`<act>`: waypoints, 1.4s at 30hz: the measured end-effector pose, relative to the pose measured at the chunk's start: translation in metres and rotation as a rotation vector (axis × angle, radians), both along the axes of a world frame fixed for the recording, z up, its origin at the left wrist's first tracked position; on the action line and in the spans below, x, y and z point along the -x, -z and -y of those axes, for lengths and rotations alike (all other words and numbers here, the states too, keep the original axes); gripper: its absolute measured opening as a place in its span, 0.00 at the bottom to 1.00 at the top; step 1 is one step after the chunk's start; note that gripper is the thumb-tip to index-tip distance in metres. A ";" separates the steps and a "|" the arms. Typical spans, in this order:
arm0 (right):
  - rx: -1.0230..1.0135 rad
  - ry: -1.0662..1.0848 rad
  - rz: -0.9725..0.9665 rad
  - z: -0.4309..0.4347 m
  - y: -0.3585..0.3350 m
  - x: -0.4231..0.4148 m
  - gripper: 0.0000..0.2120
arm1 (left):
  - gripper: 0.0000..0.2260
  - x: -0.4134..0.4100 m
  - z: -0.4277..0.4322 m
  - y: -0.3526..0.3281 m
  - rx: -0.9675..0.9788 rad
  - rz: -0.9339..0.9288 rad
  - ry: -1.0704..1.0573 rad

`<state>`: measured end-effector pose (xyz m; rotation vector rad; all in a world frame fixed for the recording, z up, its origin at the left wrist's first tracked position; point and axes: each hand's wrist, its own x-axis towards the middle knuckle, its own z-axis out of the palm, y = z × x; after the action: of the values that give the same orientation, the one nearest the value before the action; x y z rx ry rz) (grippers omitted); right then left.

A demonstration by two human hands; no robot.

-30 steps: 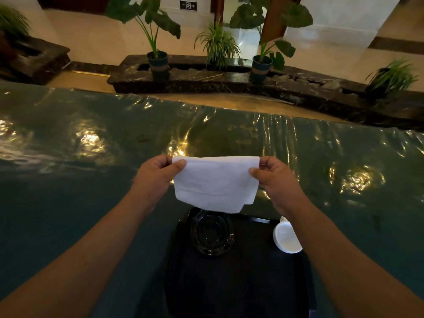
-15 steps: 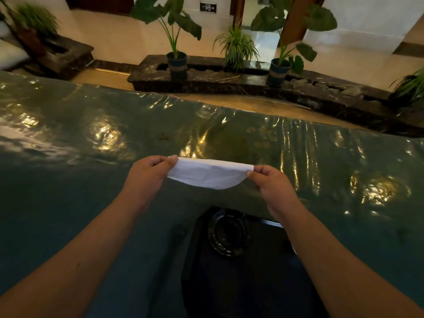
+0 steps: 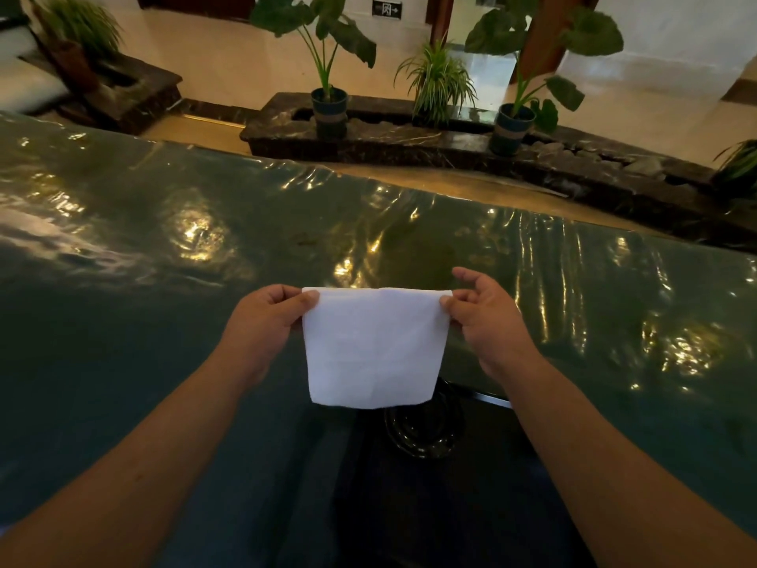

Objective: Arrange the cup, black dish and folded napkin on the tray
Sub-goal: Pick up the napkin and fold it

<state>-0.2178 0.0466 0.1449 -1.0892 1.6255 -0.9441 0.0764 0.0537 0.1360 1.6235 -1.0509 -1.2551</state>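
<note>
A white napkin (image 3: 373, 349) hangs flat in the air above the table, held by its two top corners. My left hand (image 3: 266, 321) pinches the left corner and my right hand (image 3: 487, 317) pinches the right corner. Below the napkin lies a black tray (image 3: 483, 498) near the table's front edge. A round black dish (image 3: 426, 432) sits at the tray's far end, its upper part hidden behind the napkin. The cup is hidden from view, where my right forearm crosses.
The table (image 3: 164, 321) has a shiny dark green plastic cover with bright reflections. Beyond its far edge runs a dark stone planter ledge (image 3: 409, 141) with potted plants (image 3: 327, 104) on a pale floor.
The napkin, flattened edge-on half a second ago, now hangs down full and square again. The view has shifted so the tray sits further right, and the white cup is no longer visible.
</note>
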 end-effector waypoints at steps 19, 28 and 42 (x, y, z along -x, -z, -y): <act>0.095 -0.435 -0.540 -0.066 0.084 -0.061 0.04 | 0.07 -0.064 -0.075 0.086 -0.268 0.022 -0.147; -0.133 -0.855 -0.561 -0.119 0.121 -0.092 0.02 | 0.09 -0.090 -0.136 0.137 -0.503 0.208 -0.229; -0.131 -0.357 -0.556 -0.014 0.122 -0.117 0.06 | 0.18 -0.088 -0.041 0.130 -0.346 0.012 -0.312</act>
<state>-0.1010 0.0603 0.0233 -1.5756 1.8063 -0.3038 0.1640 0.0942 0.0060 1.9684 -0.5747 -1.2607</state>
